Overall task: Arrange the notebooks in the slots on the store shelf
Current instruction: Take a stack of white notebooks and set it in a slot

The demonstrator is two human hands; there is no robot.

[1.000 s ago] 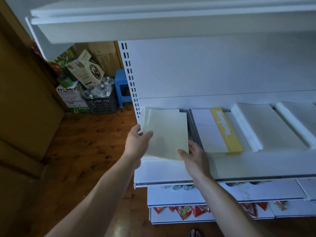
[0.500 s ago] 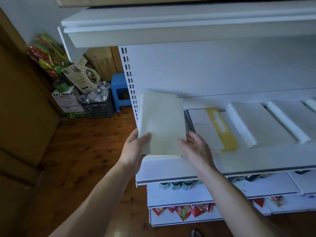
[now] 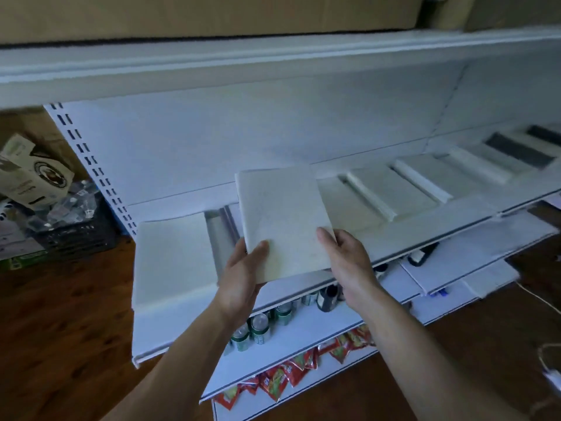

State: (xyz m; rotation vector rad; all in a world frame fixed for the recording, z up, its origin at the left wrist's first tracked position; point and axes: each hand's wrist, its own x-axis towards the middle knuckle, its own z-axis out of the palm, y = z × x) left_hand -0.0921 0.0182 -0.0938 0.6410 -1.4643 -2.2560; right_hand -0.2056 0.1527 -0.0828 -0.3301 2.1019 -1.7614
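A pale notebook is held tilted just above the white shelf, over the second slot from the left; the left hand pinches its lower left corner, thumb on the cover, fingers beneath; the right hand clasps the lower right edge (its fingers are hidden behind); a pale stack lies in the leftmost slot.
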